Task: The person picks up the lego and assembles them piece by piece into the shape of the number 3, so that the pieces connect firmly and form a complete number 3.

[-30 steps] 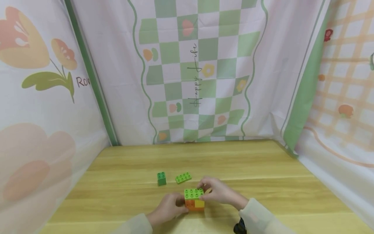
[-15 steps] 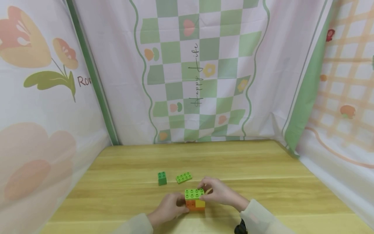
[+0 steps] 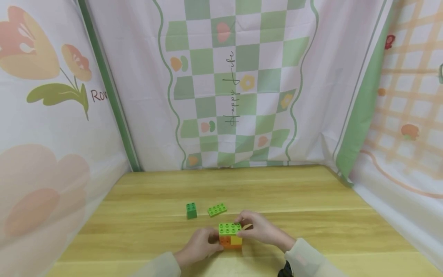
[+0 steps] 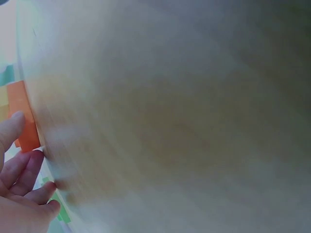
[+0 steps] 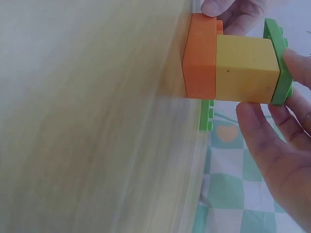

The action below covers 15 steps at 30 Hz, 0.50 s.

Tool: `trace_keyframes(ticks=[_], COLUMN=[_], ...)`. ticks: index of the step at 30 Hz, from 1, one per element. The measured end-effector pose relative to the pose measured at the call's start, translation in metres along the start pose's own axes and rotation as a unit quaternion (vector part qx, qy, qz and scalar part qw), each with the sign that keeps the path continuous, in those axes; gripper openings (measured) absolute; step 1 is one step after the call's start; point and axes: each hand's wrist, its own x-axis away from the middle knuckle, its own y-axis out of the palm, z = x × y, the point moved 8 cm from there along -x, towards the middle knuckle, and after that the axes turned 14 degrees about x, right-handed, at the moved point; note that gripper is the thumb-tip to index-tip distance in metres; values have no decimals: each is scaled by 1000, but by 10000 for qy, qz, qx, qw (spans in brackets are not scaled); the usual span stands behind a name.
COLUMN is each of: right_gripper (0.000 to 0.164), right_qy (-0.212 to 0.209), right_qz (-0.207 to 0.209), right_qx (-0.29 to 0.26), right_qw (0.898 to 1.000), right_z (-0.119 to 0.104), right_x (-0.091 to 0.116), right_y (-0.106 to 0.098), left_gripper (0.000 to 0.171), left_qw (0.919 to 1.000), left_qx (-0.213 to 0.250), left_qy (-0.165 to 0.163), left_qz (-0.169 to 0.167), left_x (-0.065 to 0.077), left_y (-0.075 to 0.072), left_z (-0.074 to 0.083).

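In the head view, a small stack of toy building bricks stands near the front of the table. An orange brick (image 5: pixel 200 58) forms its base, and a yellow brick (image 5: pixel 247 68) sits on the base's right part. On top lies a light green studded plate (image 3: pixel 229 227); the right wrist view shows it against the yellow brick. My left hand (image 3: pixel 199 243) grips the orange brick from the left, thumb on the near side. With thumb and fingers my right hand (image 3: pixel 260 228) pinches the light green plate at its right end, a fingertip touching the yellow brick.
Behind the stack, a dark green brick (image 3: pixel 191 211) and another light green plate (image 3: pixel 217 210) lie on the wooden table (image 3: pixel 294 196). Printed cloth (image 3: pixel 238 92) hangs at the back and both sides. Something black (image 3: pixel 285 270) shows under the right sleeve.
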Motion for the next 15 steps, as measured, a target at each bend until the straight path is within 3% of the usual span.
trace_keyframes(ticks=[15], right_gripper=[22], right_qy=[145], right_qz=[79], right_qx=[-24], right_qw=[9999], right_z=[2], right_x=[-3], right_y=[2], left_gripper=[30], left_qw=[10000], left_qx=[33], left_qy=[41], left_qz=[-34], left_x=[1], left_y=[0], left_z=[1])
